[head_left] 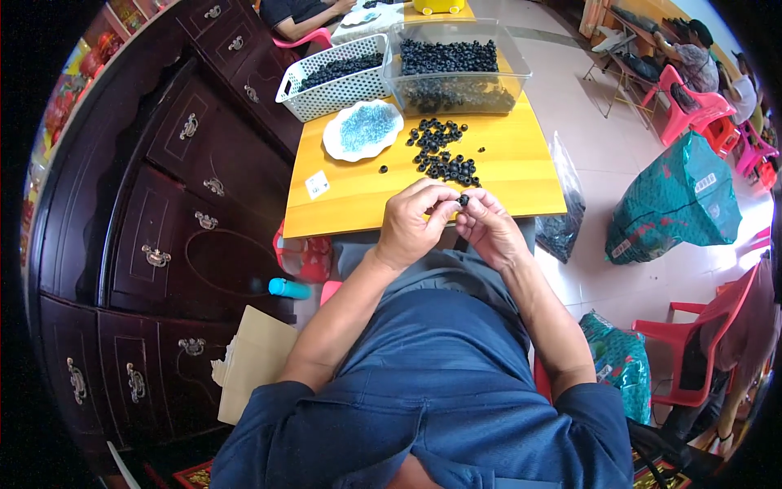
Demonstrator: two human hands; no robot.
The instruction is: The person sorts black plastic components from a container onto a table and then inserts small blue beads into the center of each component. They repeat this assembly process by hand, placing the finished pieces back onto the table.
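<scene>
Just over the near edge of the yellow table, my two hands meet at one small round black part. My left hand pinches it from the left between thumb and forefinger. From the right, the thumb and fingertips of my right hand close on the same part. Beyond my fingers lies a loose pile of similar black ring-like parts, with a single one apart to the left. A white scalloped plate at the left holds small clear bluish pieces.
A clear plastic bin and a white perforated basket, both with black parts, stand at the table's far side. Dark drawers line the left. Teal bags and pink chairs stand right. Other people sit farther off.
</scene>
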